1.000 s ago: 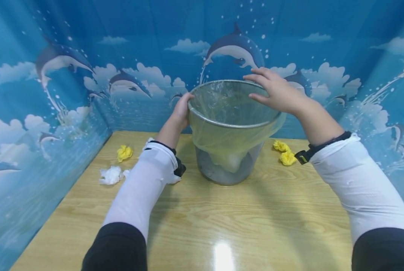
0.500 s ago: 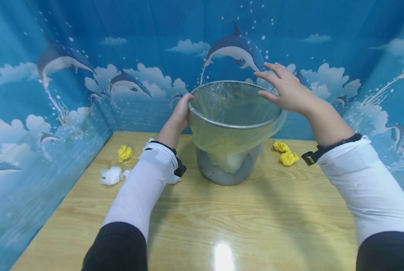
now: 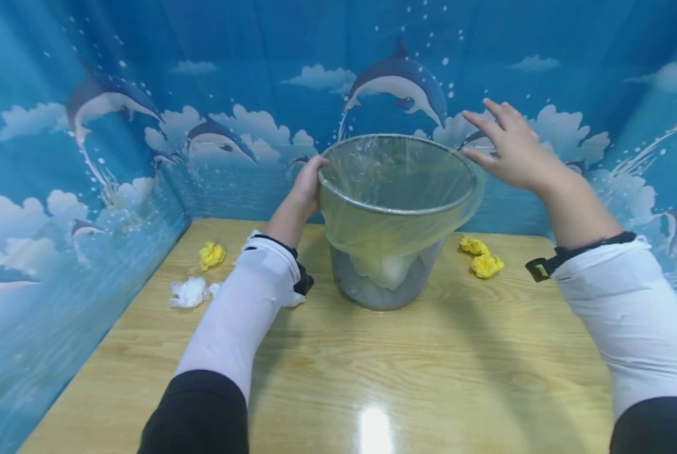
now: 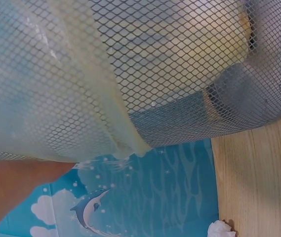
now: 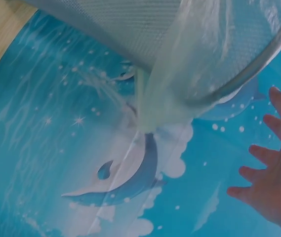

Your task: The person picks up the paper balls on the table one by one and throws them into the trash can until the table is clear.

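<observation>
A metal mesh waste bin (image 3: 388, 277) stands on the wooden table (image 3: 372, 366), lined with a thin yellowish plastic bag (image 3: 395, 233) folded over its rim. My left hand (image 3: 306, 183) grips the rim on the left side; in the left wrist view the mesh wall (image 4: 180, 74) and the bag's edge (image 4: 81, 123) fill the frame. My right hand (image 3: 511, 148) hovers open just off the right of the rim, fingers spread, touching nothing. The right wrist view shows those fingers (image 5: 268, 177) apart from the bag's overhang (image 5: 180, 94).
Crumpled yellow paper balls lie right of the bin (image 3: 484, 261) and at the left (image 3: 210, 254). A white crumpled ball (image 3: 187, 293) lies at the left. Blue dolphin-print walls (image 3: 88, 157) close in the table on three sides.
My right hand has lifted off the rim's far right side and moved right and slightly up, away from the bin. The left hand stays on the rim.
</observation>
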`<state>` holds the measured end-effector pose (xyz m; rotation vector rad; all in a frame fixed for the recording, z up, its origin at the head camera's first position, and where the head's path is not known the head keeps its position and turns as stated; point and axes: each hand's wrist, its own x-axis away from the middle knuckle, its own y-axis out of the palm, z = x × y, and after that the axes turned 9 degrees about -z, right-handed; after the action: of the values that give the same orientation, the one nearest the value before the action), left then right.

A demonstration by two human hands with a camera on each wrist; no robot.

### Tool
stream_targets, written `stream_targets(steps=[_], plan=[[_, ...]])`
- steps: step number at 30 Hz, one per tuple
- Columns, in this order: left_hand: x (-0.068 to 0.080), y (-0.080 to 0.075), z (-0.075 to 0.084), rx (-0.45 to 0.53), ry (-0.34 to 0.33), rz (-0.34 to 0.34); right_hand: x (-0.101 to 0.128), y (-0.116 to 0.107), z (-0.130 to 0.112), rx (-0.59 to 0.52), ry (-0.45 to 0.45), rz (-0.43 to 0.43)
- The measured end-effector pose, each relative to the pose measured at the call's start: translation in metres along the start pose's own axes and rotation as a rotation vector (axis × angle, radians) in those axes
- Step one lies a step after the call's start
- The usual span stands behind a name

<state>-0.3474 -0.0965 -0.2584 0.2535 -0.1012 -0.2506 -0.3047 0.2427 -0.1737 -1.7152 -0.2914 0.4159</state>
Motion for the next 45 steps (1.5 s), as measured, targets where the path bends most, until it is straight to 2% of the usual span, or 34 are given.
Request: stream_targets(steps=[5, 10, 14, 21, 25, 34, 45], plan=[[0.001, -0.001, -0.001, -0.004, -0.006, 0.009, 0.004, 0.002, 0.017, 0.021, 0.112, -0.030], [0.001, -0.001, -0.002, -0.001, -0.021, 0.001, 0.012, 0.009, 0.034, -0.048, 0.200, -0.039], [0.000, -0.001, 0.000, 0.002, -0.018, -0.019, 0.019, 0.014, 0.047, -0.082, 0.236, -0.040], [0.000, 0.000, 0.004, -0.010, 0.000, -0.022, 0.024, 0.029, 0.070, -0.059, 0.266, -0.049], [-0.001, 0.000, 0.004, -0.004, 0.000, -0.019, 0.025, 0.044, 0.081, -0.090, 0.282, -0.066], [-0.001, 0.000, 0.001, -0.002, 0.004, -0.014, 0.027, 0.078, 0.095, -0.077, 0.276, -0.109], [-0.001, 0.001, 0.001, 0.004, 0.000, -0.014, 0.028, 0.115, 0.104, -0.080, 0.259, -0.228]])
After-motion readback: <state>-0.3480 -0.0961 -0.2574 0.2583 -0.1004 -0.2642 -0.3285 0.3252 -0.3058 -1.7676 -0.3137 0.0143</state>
